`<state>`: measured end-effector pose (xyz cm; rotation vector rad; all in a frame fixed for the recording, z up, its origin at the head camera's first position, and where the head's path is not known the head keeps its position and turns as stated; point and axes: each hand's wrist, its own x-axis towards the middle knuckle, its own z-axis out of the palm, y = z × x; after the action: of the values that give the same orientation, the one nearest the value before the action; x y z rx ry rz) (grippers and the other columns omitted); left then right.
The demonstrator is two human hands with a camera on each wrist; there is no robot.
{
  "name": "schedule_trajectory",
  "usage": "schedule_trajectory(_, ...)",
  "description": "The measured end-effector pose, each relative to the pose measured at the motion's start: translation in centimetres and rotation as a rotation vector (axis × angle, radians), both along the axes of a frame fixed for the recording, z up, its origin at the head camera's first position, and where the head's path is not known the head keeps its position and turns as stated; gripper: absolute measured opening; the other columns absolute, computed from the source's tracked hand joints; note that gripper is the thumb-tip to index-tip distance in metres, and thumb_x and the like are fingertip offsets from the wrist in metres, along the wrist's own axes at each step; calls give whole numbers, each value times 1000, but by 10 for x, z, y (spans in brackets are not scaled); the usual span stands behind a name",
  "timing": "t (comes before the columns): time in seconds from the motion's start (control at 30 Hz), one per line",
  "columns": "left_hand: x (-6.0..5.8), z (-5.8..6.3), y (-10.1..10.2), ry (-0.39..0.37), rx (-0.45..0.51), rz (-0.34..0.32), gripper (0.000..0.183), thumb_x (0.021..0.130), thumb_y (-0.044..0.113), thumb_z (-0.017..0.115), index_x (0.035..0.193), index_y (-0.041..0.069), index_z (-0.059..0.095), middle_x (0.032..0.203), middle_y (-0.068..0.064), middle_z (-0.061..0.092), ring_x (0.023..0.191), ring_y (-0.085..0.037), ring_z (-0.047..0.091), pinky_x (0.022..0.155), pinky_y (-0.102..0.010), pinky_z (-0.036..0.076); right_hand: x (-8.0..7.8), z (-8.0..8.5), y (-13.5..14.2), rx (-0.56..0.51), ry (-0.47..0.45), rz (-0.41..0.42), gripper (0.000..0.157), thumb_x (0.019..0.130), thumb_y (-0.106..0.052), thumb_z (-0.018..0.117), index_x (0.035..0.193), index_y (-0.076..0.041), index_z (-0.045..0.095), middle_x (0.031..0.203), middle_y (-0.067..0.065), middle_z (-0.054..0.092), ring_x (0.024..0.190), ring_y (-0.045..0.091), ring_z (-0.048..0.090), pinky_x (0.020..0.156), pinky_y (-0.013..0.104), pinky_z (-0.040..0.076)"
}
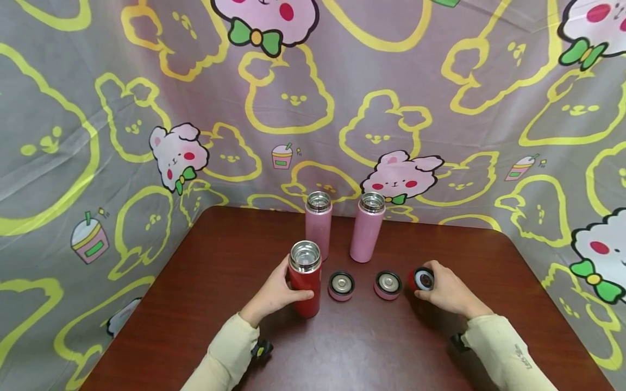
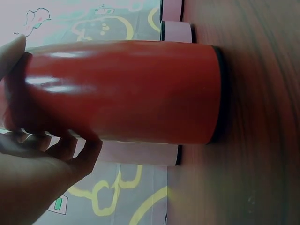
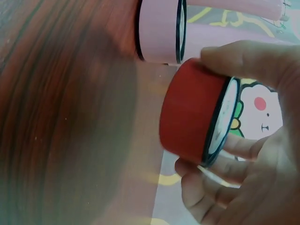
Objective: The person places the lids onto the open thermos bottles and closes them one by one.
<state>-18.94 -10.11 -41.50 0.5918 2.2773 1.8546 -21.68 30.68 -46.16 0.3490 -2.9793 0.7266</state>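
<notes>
My left hand (image 1: 280, 291) grips a red thermos bottle (image 1: 308, 290), its steel mouth uncovered at the top. In the left wrist view the thumb and fingers wrap the upper part of the bottle (image 2: 126, 91), and its dark base is close to the table. My right hand (image 1: 449, 288) holds a red lid (image 1: 421, 278) between thumb and fingers, tilted, with its pale inner side facing the palm. The right wrist view has this lid (image 3: 194, 112) over the tabletop. A pink lid (image 1: 388, 285) lies inside-up just left of the right hand; another pink lid (image 1: 341, 286) lies beside the red bottle.
Two uncapped pink thermos bottles stand toward the back, one (image 1: 318, 225) partly behind the red bottle and one (image 1: 367, 228) to its right. The brown wooden table (image 1: 235, 244) meets a cartoon-printed cloth (image 1: 303, 108) at the back and sides.
</notes>
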Motion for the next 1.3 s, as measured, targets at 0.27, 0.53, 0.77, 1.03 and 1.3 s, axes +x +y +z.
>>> schedule_trajectory(0.27, 0, -13, 5, 39, 29, -39, 80, 73, 3, 78, 139, 1, 34, 128, -17, 51, 115, -31, 50, 93, -40, 46, 1, 2, -6, -93, 56, 26, 61, 71, -22, 82, 115, -1, 46, 102, 12, 58, 84, 22, 58, 71, 38, 50)
schedule_trajectory(0.53, -4, -34, 11, 71, -31, -41, 85, 71, 20, 83, 141, 11, 35, 128, -5, 53, 117, -23, 49, 98, -45, 40, 4, 10, -17, -186, 38, 41, 65, 70, -18, 82, 119, -4, 42, 108, 13, 58, 86, 21, 59, 71, 34, 51)
schedule_trajectory(0.77, -1, -31, 20, 114, -39, -97, 83, 69, 16, 83, 138, 9, 37, 126, -3, 55, 116, -19, 51, 99, -39, 40, 8, 23, -29, -264, 16, 74, 67, 71, -17, 83, 122, -8, 40, 110, 12, 57, 90, 24, 58, 75, 37, 53)
schedule_trajectory(1.03, 8, -15, 34, 109, -35, -136, 81, 69, 3, 82, 137, 2, 37, 125, -9, 55, 114, -21, 52, 96, -32, 43, 8, 34, -37, -298, 107, 169, 73, 70, -13, 83, 132, -14, 43, 114, 6, 58, 92, 21, 60, 80, 42, 52)
schedule_trajectory(1.3, 11, -16, 44, 121, -7, -164, 82, 68, 1, 82, 137, 2, 37, 124, -10, 56, 114, -20, 53, 94, -29, 44, 7, 36, -38, -293, 164, 193, 68, 69, -15, 85, 127, -13, 49, 110, 1, 58, 94, 20, 60, 81, 43, 52)
